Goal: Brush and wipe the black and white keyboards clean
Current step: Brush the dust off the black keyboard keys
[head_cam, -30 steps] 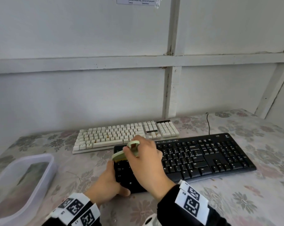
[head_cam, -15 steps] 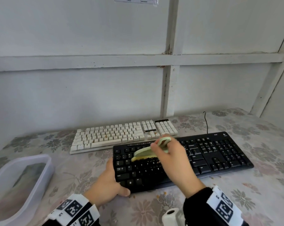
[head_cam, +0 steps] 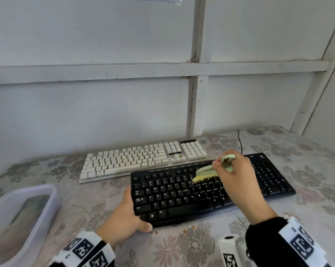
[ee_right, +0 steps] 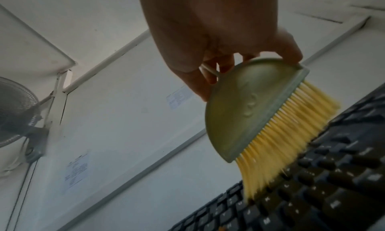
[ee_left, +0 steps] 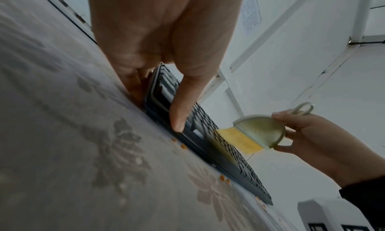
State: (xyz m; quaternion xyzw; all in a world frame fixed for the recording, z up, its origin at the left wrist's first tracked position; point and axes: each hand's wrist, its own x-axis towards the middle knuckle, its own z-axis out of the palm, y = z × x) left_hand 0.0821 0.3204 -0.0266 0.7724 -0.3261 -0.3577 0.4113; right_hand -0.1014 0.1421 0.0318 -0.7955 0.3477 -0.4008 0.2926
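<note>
The black keyboard point(head_cam: 182, 193) point(ee_left: 210, 135) point(ee_right: 312, 188) lies near me on the flowered tablecloth point(head_cam: 307, 151). My right hand point(head_cam: 237, 174) point(ee_right: 212, 37) grips a pale green brush point(head_cam: 210, 169) point(ee_left: 260, 132) point(ee_right: 245, 106) by its looped handle. Its yellow bristles touch the keys in the keyboard's middle. My left hand point(head_cam: 124, 214) point(ee_left: 158, 56) grips the keyboard's near left corner, thumb along the front edge. Behind it lies the white keyboard point(head_cam: 143, 158), with orange specks among its keys.
A translucent plastic tub point(head_cam: 18, 218) stands at the left edge of the table. Orange crumbs point(head_cam: 185, 230) point(ee_left: 183, 146) dot the cloth in front of the black keyboard. A black cable point(head_cam: 240, 139) runs behind it. The white panelled wall point(head_cam: 105, 112) closes the back.
My right hand has swept the brush rightwards across the black keyboard, from its left end to its middle. The left hand has stayed on the corner.
</note>
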